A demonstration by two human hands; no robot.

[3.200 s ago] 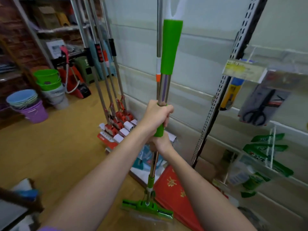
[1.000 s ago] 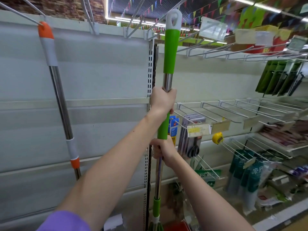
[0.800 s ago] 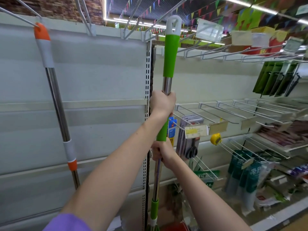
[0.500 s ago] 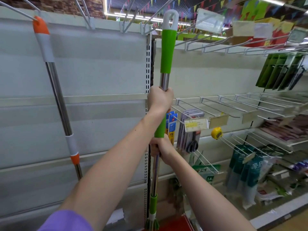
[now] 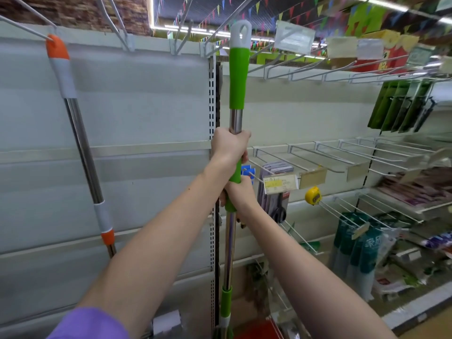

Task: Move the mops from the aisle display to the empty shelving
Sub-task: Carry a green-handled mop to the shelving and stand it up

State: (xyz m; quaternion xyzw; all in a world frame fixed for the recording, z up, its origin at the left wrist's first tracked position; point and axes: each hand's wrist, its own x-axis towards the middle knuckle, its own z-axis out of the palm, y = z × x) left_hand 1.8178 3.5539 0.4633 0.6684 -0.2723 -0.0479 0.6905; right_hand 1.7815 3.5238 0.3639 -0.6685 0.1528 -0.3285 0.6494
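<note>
I hold a green-handled mop (image 5: pixel 238 81) upright in front of the shelving upright. My left hand (image 5: pixel 230 144) grips its steel pole, and my right hand (image 5: pixel 238 192) grips the green sleeve just below. The white hanging loop at its top (image 5: pixel 241 33) sits close to a wire hook (image 5: pixel 220 28) at the top of the bare grey back panel (image 5: pixel 146 106). The mop head is out of view below. An orange-tipped mop (image 5: pixel 80 143) hangs from a hook on the left of the same panel.
Right of the slotted upright (image 5: pixel 212 143) are wire pegs (image 5: pixel 342 155) with scissors packs (image 5: pixel 276 189), a yellow tape measure (image 5: pixel 313 195), green packets (image 5: pixel 403 106) and green bagged goods (image 5: pixel 359 245). A red item (image 5: pixel 259 331) lies low by the mop's foot.
From 3.2 s ago my view has swung up from the floor to the shelf top. Over the last second the green mop stays upright, shifting slightly up and down near the top hook.
</note>
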